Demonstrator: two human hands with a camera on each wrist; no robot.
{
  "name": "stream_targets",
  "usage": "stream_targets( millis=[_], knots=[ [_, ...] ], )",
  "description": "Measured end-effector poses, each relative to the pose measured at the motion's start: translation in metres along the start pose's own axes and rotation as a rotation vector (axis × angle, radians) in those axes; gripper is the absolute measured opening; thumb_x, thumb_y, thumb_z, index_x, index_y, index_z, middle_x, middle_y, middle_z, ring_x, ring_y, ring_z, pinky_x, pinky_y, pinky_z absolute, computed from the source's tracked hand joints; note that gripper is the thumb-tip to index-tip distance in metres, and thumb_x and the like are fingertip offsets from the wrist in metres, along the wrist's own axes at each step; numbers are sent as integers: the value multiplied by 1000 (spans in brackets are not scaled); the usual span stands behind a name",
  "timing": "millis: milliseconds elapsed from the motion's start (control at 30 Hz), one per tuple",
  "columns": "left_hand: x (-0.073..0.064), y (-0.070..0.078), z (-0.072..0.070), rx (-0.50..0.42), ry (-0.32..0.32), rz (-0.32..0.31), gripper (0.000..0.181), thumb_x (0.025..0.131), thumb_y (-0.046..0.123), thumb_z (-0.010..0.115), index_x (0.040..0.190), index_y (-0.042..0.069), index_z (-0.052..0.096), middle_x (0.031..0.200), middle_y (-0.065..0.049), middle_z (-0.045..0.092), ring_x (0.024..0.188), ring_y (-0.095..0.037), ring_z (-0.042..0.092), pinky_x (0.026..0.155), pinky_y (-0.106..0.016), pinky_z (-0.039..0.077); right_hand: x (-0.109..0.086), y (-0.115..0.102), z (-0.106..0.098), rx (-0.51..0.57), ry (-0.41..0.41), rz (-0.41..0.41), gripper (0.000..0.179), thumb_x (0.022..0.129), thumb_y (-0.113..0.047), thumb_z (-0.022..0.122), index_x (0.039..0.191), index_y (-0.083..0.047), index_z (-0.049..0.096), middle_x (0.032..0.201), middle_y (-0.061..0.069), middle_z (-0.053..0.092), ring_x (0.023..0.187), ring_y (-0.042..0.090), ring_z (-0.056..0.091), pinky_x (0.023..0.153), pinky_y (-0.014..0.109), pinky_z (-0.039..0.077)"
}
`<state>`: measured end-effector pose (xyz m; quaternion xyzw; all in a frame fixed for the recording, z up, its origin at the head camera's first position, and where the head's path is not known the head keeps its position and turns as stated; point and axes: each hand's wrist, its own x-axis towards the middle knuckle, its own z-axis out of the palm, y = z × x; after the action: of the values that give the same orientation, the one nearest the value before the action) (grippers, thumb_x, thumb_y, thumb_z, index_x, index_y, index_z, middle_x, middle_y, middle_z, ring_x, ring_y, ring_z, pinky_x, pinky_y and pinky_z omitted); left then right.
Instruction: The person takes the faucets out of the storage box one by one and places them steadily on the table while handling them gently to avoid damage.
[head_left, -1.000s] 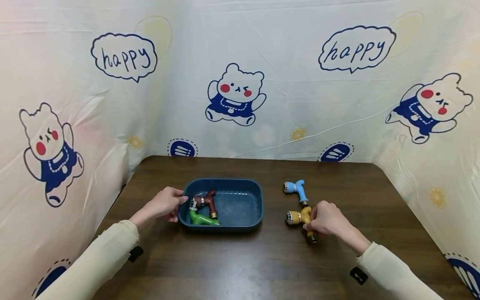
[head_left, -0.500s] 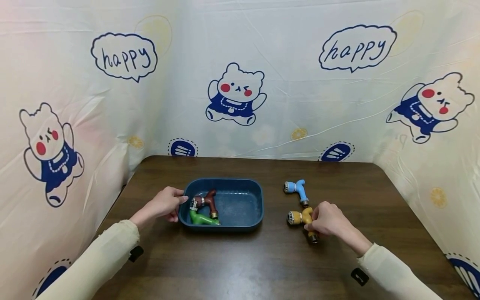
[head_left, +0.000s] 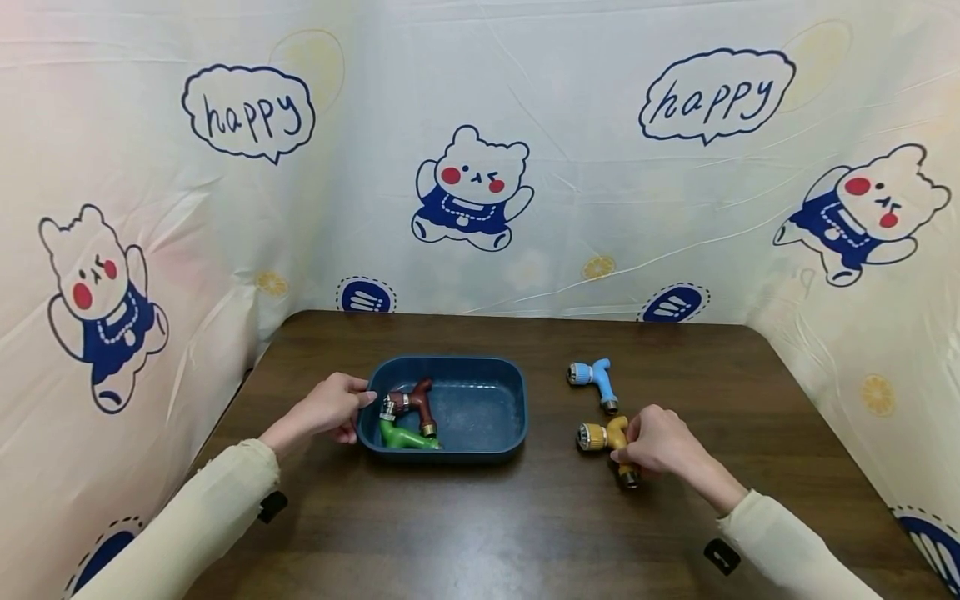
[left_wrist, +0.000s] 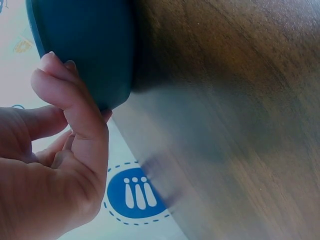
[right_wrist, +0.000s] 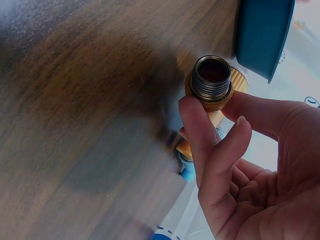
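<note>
In the head view my left hand (head_left: 324,410) holds the left end of a dark blue plastic tub (head_left: 480,412), fingers and thumb at its rim. A brown tap (head_left: 423,408) and a green tap (head_left: 403,438) lie together in the tub's left part. To the right, my right hand (head_left: 662,443) pinches a yellow tap (head_left: 616,430) by its body, ribbed knob pointing left. Its threaded metal end (right_wrist: 212,82) faces the camera in the right wrist view. Just behind it, a light blue tap (head_left: 601,382) lies on the table.
The brown wooden table (head_left: 465,533) carries everything. A pale curtain (head_left: 570,208) printed with bears and "happy" bubbles surrounds it at the back and sides. Between the tub and the yellow tap is a stretch of bare tabletop.
My right hand and the yellow tap have shifted slightly to the right and toward me, a little farther from the light blue tap. The left hand and the tub have stayed put.
</note>
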<state>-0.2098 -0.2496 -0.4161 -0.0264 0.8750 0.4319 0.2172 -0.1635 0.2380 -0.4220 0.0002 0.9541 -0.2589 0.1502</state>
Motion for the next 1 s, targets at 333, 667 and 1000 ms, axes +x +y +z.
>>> stream_targets(
  millis=[333,667,1000],
  knots=[
    [0,2,-2,3,-17,20,52,113,15,51,153,-15,40,62,-9,57,47,-17,62,49,-31,58,1,3,2,12,-2,-3,27,84,-17,89,68,-10,68,56,2,63,49,18,64,46,30,51],
    [0,4,-7,-20,-81,23,47,113,11,47,151,-16,40,61,-10,59,46,-15,62,48,-30,58,3,4,4,18,-21,-3,26,85,-17,88,70,-9,69,59,3,64,48,16,61,45,29,51],
    [1,6,-13,-91,-173,-8,49,112,5,41,154,-18,32,64,-12,63,49,-15,64,50,-29,59,3,6,5,1,-12,-6,26,85,-18,88,70,-10,68,57,3,63,47,16,61,45,29,50]
  ],
)
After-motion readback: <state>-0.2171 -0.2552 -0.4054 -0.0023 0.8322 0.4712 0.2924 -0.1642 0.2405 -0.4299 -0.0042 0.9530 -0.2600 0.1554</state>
